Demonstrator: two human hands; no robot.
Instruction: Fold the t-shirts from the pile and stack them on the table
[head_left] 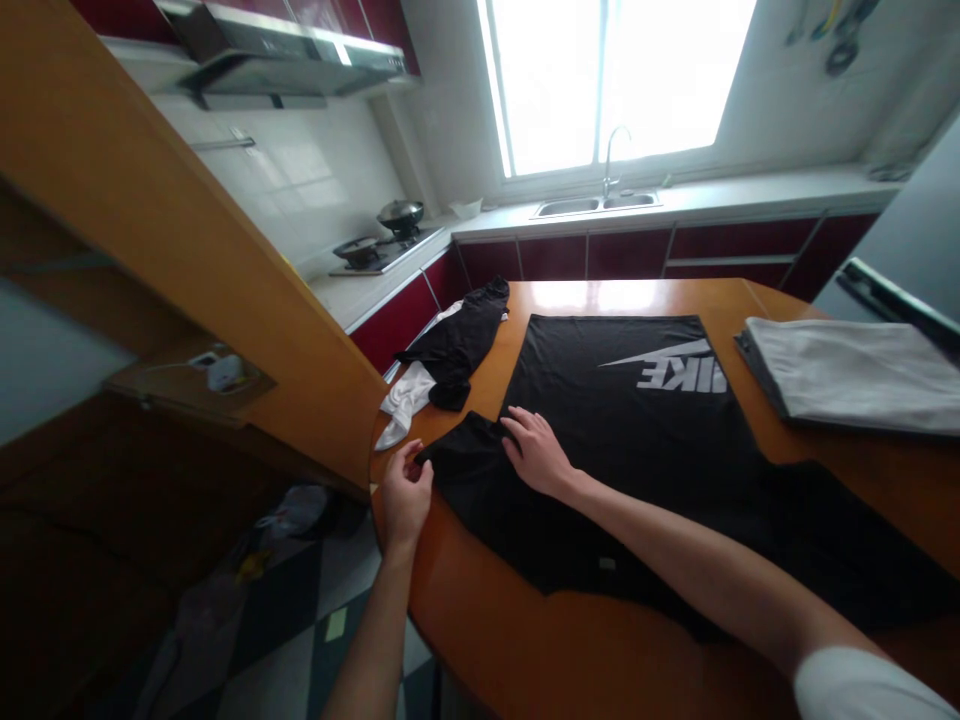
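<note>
Pinches a sleeve end point(459, 452) of one black shirt point(622, 430) with the left hand point(407, 495), thumb and fingers drawn together on the cloth. Rests the right hand point(540, 455), palm down, on the shirt near that sleeve, with fingers loosely spread and gripping nothing. Lies flat on one wooden table point(450, 585), printed with one pale logo point(675, 368) near the far edge. To the left of the shirt, one loose heap of black and white clothes point(459, 340), pieces too tangled to count. To its right, one folded stack of cloth point(855, 370), pale on top. Beyond the shirt, one sink point(602, 205) with two basins, insides mostly hidden. Beyond it to the left, two pans point(400, 213) on one stove point(397, 255), the rear one lidded, contents out of sight; also one white bowl point(466, 209), contents impossible to tell. Below it to the left, on the floor point(262, 640), one pale plastic bag point(296, 510), contents unclear
</note>
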